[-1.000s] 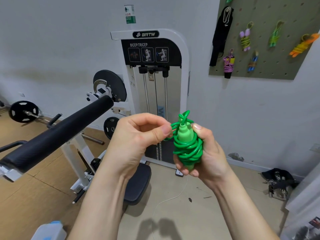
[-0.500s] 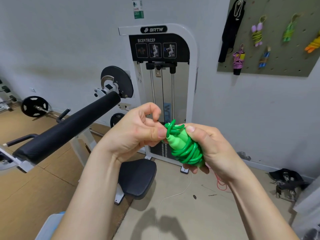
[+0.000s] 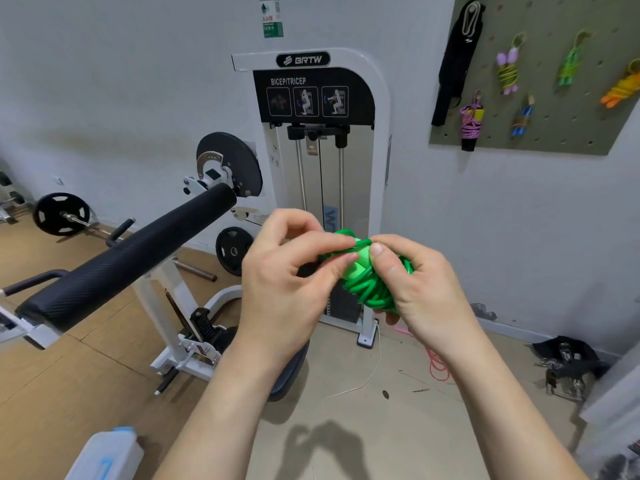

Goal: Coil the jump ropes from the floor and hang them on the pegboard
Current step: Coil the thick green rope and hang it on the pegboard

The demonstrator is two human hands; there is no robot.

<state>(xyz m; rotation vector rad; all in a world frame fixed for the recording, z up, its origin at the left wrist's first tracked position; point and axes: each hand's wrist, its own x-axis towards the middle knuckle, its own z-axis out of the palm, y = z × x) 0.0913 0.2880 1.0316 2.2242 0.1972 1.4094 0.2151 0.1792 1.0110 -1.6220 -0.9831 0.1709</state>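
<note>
A green jump rope point(image 3: 369, 289), coiled tight round its green handles, sits at chest height between my hands. My right hand point(image 3: 420, 289) grips the bundle from the right, thumb pressed on top. My left hand point(image 3: 294, 275) pinches a strand of the green rope at the bundle's upper left end. An olive pegboard point(image 3: 561, 133) hangs on the wall at the upper right, carrying several coiled ropes: purple point(image 3: 471, 124), yellow-purple point(image 3: 507, 72), green point(image 3: 569, 69), orange point(image 3: 623, 90) and a small blue one point(image 3: 521, 117). A red rope point(image 3: 437, 365) lies on the floor below my right wrist.
A white biceps/triceps machine point(image 3: 379, 140) stands straight ahead with a black padded arm point(image 3: 131, 258) reaching left and a seat under my left forearm. Weight plates point(image 3: 62, 213) lie at far left. A black strap point(image 3: 457, 60) hangs on the pegboard. Black gear point(image 3: 568, 365) lies by the right wall.
My hands have closed in on each other over the bundle, and its top has tipped left. My left fingers have shifted onto a strand at the bundle's tip. The view has swung slightly.
</note>
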